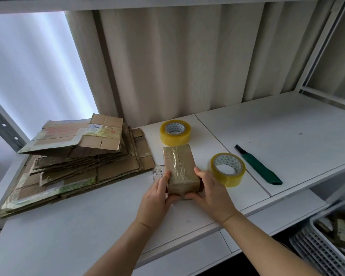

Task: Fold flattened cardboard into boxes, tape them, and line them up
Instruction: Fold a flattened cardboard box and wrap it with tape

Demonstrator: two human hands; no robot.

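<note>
One taped cardboard box (180,172) sits gripped between left hand (157,198) and right hand (209,193), while a stack of flattened cardboard (76,162) waits unfolded.

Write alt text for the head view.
Both hands, left and right, hold a small taped brown cardboard box on a white shelf. Flattened cardboard stack lies left; two yellowish tape rolls and a green utility knife right.
</note>
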